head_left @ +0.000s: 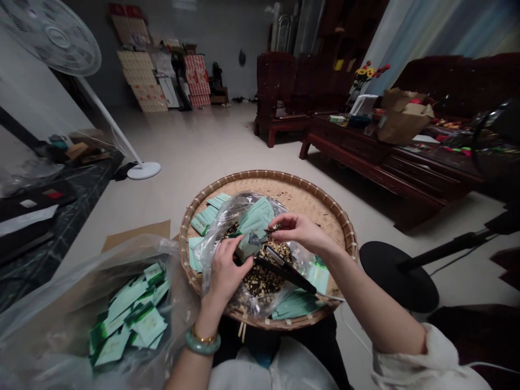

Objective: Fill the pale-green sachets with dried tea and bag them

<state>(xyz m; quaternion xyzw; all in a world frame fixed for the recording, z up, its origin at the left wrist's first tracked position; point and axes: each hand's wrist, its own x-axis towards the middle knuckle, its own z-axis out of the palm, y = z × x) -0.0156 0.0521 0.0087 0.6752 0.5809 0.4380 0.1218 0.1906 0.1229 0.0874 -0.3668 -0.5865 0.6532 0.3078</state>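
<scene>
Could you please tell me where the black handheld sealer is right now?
In the head view, the black handheld sealer lies across the round woven bamboo tray, just below the right hand, beside the dark loose tea.

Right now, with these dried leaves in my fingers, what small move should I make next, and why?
Probably drop the pinch of dried leaves from your right hand into the pale green sachet in your left hand: the two hands are close together, and the sachet's edge sits just below the pinch.
</scene>
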